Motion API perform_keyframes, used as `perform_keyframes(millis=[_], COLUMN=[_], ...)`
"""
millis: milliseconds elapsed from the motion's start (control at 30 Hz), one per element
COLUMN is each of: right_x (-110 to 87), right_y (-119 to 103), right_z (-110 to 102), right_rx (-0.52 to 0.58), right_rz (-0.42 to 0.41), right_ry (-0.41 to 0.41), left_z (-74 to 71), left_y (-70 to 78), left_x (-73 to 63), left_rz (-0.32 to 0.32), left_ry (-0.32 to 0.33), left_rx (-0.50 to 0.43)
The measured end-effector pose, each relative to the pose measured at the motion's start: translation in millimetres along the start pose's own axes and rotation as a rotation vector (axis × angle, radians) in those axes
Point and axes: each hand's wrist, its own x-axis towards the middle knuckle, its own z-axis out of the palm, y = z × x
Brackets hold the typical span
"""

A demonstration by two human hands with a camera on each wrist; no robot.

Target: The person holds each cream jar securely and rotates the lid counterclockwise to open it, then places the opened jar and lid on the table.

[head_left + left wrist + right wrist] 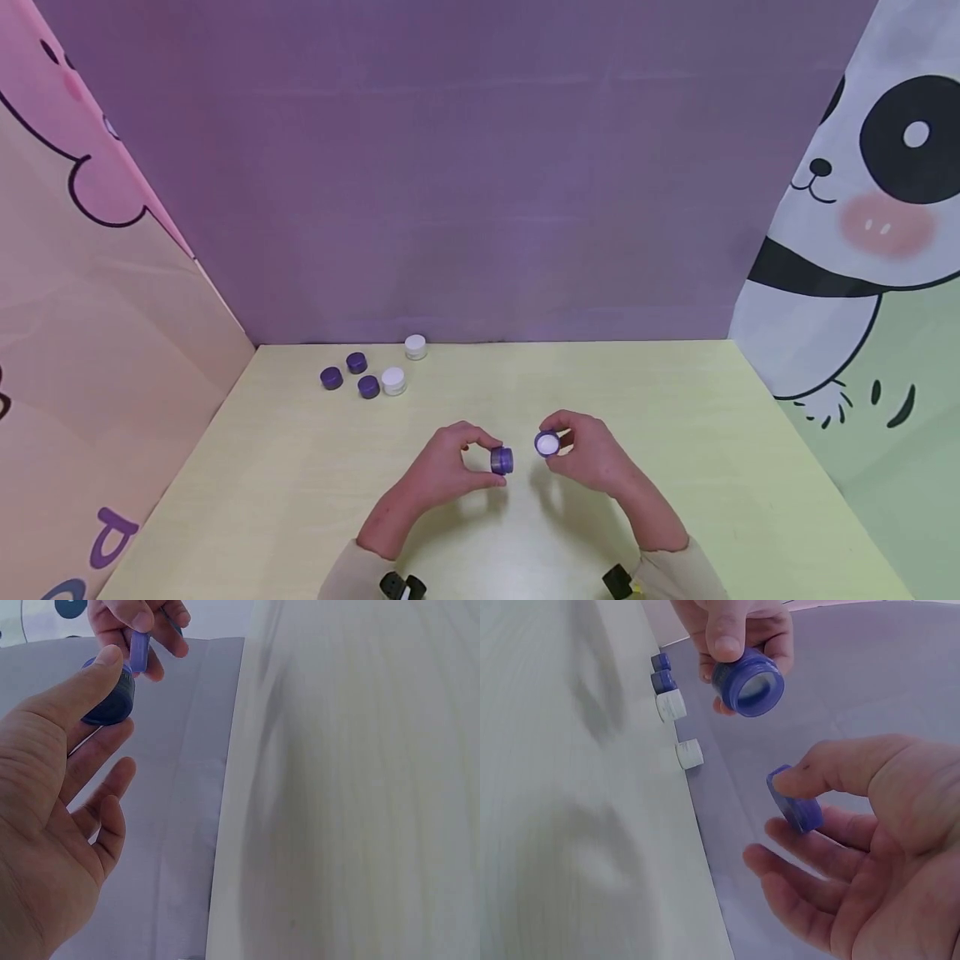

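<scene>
My left hand (pixel 448 467) pinches a small purple jar (pixel 501 461) between thumb and fingers, above the table. In the right wrist view the jar (pixel 751 684) is uncovered, its round mouth facing the right hand. My right hand (pixel 592 454) pinches a purple screw lid (pixel 547 443), whose white inner face shows in the head view. Seen from the right wrist, the lid (pixel 795 801) is edge-on between thumb and fingers. A short gap separates lid and jar. Both hands are held over the middle front of the table.
Toward the back left of the pale table (pixel 300 500) stand several small jars: purple ones (pixel 332 378) and two white ones, one white jar (pixel 393 381) nearer and another white jar (pixel 416 347) by the back edge. A purple backdrop (pixel 480 167) rises behind; printed panels flank both sides.
</scene>
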Motion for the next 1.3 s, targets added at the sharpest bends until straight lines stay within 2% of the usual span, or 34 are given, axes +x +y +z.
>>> perform_keyframes(millis=[100, 267, 433, 567, 833, 1100, 1300], right_x=[1.9, -1.6, -2.8, 3.9, 19.9, 33.4, 46.3], right_y=[1, 7, 12, 14, 16, 26, 32], right_z=[1, 2, 3, -1, -20, -41, -55], right_rx=[-0.038, -0.122, -0.18, -0.249, -0.312, -0.386, -0.423], right_rz=[0.034, 0.085, 0.092, 0.082, 0.102, 0.064, 0.07], right_ry=[0.041, 0.09, 0.087, 0.072, 0.057, 0.042, 0.026], left_z=[-0.1, 4.5, 8.1, 5.3, -3.6, -10.0, -12.8], left_y=[-0.5, 1.4, 3.9, 9.4, 13.4, 18.3, 20.3], left_x=[0.3, -5.0, -10.0, -10.8, -12.7, -13.4, -11.1], left_rz=[0.01, 0.012, 0.007, 0.011, 0.011, 0.024, 0.022], left_ry=[0.01, 0.003, 0.012, 0.019, 0.013, 0.011, 0.0], left_rx=[0.008, -0.031, -0.082, -0.112, -0.118, -0.111, -0.103])
